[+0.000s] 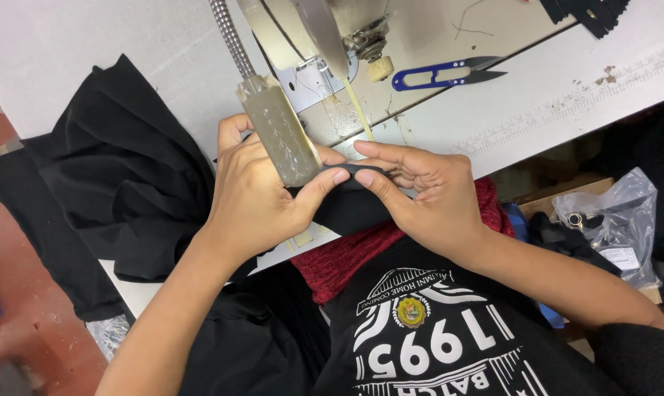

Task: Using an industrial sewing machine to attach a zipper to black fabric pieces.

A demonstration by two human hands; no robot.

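One black fabric strip (350,192), long axis three to nine o'clock, left hand (255,194) and right hand (427,194) fingers pinching it, one blue thread snips (438,73) at one o'clock on table (567,103).

Left hand (255,194): fingers curled, thumb pinching, beside right hand.
Right hand (427,194): fingers extended leftward, thumb pinching.

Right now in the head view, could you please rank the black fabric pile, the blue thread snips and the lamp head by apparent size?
1. black fabric pile, clearly largest.
2. lamp head; it sits nearer the camera, so its lead is unsure.
3. blue thread snips.
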